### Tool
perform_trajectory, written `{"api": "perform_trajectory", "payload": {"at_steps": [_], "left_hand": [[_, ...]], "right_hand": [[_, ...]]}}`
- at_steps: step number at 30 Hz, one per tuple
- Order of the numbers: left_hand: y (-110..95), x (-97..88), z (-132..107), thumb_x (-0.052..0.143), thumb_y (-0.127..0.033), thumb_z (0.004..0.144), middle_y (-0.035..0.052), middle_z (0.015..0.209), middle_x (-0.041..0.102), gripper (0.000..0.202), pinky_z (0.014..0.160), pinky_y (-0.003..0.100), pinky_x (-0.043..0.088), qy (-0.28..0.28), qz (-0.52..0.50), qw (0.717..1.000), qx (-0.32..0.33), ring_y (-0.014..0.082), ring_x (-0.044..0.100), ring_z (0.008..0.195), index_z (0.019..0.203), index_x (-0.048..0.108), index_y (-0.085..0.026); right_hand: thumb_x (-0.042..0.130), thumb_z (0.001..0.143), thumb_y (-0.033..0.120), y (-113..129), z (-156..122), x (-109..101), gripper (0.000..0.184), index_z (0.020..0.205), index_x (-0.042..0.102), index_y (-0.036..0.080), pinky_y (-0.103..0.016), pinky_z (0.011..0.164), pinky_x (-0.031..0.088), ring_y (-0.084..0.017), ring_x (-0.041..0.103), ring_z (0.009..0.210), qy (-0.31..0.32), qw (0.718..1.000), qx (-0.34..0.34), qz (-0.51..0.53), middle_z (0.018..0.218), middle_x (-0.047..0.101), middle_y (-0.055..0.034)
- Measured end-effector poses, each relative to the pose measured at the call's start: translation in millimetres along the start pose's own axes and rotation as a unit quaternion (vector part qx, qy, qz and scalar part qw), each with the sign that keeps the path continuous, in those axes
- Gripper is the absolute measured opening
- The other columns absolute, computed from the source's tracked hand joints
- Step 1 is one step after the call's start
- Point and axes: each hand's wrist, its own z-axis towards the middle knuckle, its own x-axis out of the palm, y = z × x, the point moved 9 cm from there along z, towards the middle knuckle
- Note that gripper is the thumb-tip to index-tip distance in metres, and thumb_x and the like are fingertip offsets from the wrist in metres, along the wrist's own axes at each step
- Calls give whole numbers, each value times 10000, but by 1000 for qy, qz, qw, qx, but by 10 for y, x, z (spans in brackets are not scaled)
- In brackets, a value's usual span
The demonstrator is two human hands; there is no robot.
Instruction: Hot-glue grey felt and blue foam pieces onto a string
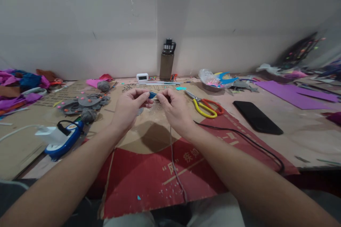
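Note:
My left hand point(130, 108) and my right hand point(174, 108) meet above a cardboard sheet point(160, 170), fingers pinched together. Between them sits a small blue piece point(152, 94), held by the left fingertips, and the right fingertips pinch close against it. A thin grey thread point(174, 159) hangs down from the hands toward my lap. What exactly the right fingers grip is too small to make out.
Yellow and orange scissors point(206, 107) lie right of my hands, a black phone point(257, 117) farther right. A blue glue gun point(62, 140) and white plug lie at left, grey felt pieces point(85, 103) behind. A bottle point(167, 60) stands by the wall; purple sheets point(295, 94) at right.

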Motion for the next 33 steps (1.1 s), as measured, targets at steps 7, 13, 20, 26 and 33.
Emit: {"api": "perform_trajectory", "payload": {"at_steps": [7,13,20,26,33], "left_hand": [[-18,23,-14,738,-249,694,27,670,663,148,585,249,520,8,-15,1000,-3,112,618,576,755,648,-150],[-6,34,-28,745,-248,680,10,658,654,171,591,248,519,7,-38,999,-19,112,624,574,759,622,-157],[-5,61,-43,744,-224,676,-4,635,634,171,582,226,496,22,-64,997,-26,101,613,567,739,606,-147],[1,80,-60,737,-219,678,-13,620,616,166,580,228,483,31,-69,996,-39,99,600,561,738,598,-150],[18,111,-73,727,-203,686,-20,621,605,158,557,214,471,41,-86,994,-55,90,590,547,741,589,-149]], "right_hand": [[476,901,367,17,-4,-19,231,775,562,193,-290,681,378,-135,491,679,-1,1000,-13,-13,716,568,-1],[485,899,362,41,-15,-41,231,764,567,194,-289,683,379,-135,492,684,-7,1000,-11,-12,723,575,-4],[497,891,340,47,-20,-54,215,760,568,185,-276,668,371,-127,486,674,-15,1000,-10,-13,723,578,-1],[516,882,328,27,-16,-60,205,761,584,178,-263,642,360,-117,468,647,-23,1000,-5,-8,702,573,3],[538,871,331,5,-1,-68,198,759,589,176,-254,605,349,-104,442,605,-31,999,-5,2,668,554,16]]}}
